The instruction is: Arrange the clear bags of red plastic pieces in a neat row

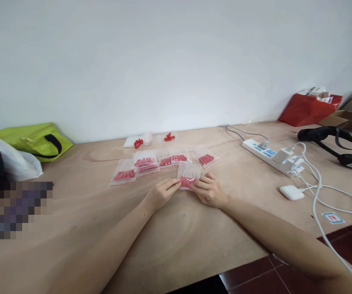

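Note:
Between my two hands lies a small clear zip bag with a row of red-ended sticks inside, its near edge toward me. My left hand pinches the near left corner of this bag. On the opposite side my right hand has its fingers closed on the near right corner. Just beyond are several similar filled bags: one at the left, a stacked-looking pair, overlapping ones in the middle and one at the right. What the sticks are, I cannot make out.
Near the wall lie two bags with loose red pieces. To the right are a white power strip, cables, a white charging case, a black headset and a red bag. A green bag stands left.

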Motion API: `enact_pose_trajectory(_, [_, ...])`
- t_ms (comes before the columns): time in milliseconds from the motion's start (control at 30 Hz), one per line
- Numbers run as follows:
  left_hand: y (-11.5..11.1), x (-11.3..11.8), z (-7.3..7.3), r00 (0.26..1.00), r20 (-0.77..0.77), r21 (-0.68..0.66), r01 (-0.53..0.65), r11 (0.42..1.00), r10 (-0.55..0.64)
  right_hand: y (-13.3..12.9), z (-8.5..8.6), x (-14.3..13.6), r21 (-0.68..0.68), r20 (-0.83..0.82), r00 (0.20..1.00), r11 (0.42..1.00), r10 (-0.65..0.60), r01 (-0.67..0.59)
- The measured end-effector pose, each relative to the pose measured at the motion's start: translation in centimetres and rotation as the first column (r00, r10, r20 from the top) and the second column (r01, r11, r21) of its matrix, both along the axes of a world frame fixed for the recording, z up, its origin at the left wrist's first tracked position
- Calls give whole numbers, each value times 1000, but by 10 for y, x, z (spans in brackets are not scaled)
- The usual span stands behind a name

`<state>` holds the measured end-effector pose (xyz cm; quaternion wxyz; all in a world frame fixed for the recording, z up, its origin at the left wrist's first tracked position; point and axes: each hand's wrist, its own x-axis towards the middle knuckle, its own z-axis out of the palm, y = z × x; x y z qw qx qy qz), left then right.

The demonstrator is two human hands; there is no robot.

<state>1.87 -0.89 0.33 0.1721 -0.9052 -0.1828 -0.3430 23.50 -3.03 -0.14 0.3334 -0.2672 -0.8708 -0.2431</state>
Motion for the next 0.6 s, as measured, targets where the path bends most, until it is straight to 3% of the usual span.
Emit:
enact_pose_trajectory(167, [1, 0, 1, 1000, 19, 33, 5, 999, -6, -2, 1, -3, -37, -33, 999, 999, -10, 9])
enact_pose_trajectory(333, [-1, 2, 4, 999, 20, 41, 29, 999, -30, -5, 1, -16, 77, 28, 996, 993, -89, 87])
enact_pose_trajectory(600, [-5, 1, 11, 996, -72, 161, 65, 985, -54, -3, 2, -25, 231, 42, 998, 972, -50, 39])
